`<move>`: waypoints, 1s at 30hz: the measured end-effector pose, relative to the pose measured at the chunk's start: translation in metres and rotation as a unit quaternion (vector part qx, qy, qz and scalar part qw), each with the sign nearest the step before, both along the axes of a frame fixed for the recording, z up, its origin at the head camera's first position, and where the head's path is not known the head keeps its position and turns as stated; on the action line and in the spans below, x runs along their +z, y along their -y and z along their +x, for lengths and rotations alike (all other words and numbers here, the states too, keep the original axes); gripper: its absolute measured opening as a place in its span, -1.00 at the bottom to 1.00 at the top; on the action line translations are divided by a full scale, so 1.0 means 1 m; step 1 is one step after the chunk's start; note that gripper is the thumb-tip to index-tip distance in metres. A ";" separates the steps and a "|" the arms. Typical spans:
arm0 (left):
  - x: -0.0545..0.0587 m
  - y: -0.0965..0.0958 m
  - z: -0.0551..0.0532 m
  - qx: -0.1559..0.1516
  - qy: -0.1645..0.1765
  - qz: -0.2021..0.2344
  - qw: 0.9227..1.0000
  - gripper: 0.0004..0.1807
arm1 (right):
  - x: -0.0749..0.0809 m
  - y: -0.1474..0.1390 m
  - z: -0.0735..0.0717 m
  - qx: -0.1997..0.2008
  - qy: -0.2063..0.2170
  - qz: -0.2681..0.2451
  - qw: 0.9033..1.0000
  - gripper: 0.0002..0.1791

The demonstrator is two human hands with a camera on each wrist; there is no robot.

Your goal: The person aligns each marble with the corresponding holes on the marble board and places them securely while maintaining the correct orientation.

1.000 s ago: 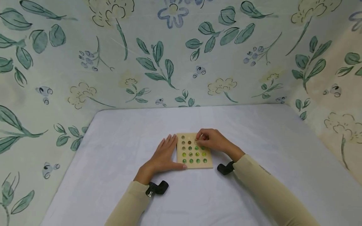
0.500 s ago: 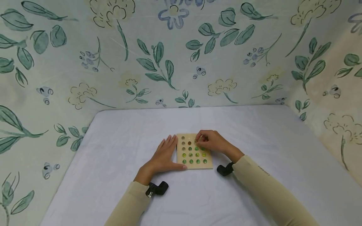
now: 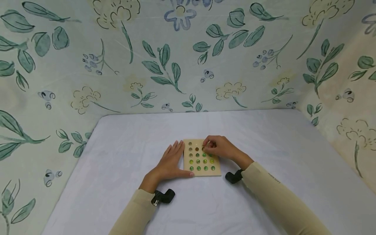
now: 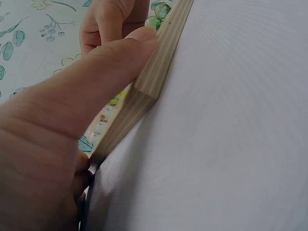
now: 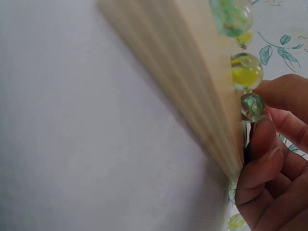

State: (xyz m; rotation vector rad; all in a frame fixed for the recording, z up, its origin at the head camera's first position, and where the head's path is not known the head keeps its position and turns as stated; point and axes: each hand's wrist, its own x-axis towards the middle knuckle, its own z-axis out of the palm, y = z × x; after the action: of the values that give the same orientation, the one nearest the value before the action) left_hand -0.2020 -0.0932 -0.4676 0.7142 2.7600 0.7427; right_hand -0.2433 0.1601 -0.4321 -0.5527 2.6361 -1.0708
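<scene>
A pale wooden board (image 3: 217, 172) with rows of glass marbles lies on the white cloth. My left hand (image 3: 167, 164) rests along its left side, fingers straight, its thumb at the front edge. In the left wrist view that thumb (image 4: 110, 65) touches the board's front corner. My right hand (image 3: 221, 146) is over the board's back right part, fingertips pinching a dark marble (image 3: 203, 149) at the second row from the back. The right wrist view shows its curled fingers (image 5: 262, 171) close to a green marble (image 5: 252, 107). The right hand hides some of the board's holes.
Green and yellow marbles (image 3: 205, 161) fill the front rows; one marble (image 3: 190, 143) sits at the back left corner. White cloth (image 3: 132, 140) covers the table, with flowered fabric (image 3: 182, 65) behind and at the sides. A black wrist camera (image 3: 234, 176) is on each wrist.
My right fingertips have lowered slightly with the marble, which now shows dark at board level in the second row. The left hand and the board have stayed in place.
</scene>
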 end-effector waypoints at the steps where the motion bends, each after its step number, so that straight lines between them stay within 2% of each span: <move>1: 0.000 0.000 0.000 0.000 0.000 0.000 1.000 0.41 | 0.000 0.000 0.000 0.000 0.000 0.000 1.000 -0.85; 30: 0.000 -0.001 0.002 0.003 -0.002 0.002 1.000 0.42 | 0.002 -0.011 0.003 -0.026 -0.003 -0.002 1.000 -0.89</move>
State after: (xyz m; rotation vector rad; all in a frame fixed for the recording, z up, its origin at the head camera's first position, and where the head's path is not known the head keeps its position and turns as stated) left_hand -0.2004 -0.0926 -0.4674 0.7090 2.7674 0.7478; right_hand -0.2400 0.1708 -0.4303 -0.4908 2.6675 -1.0898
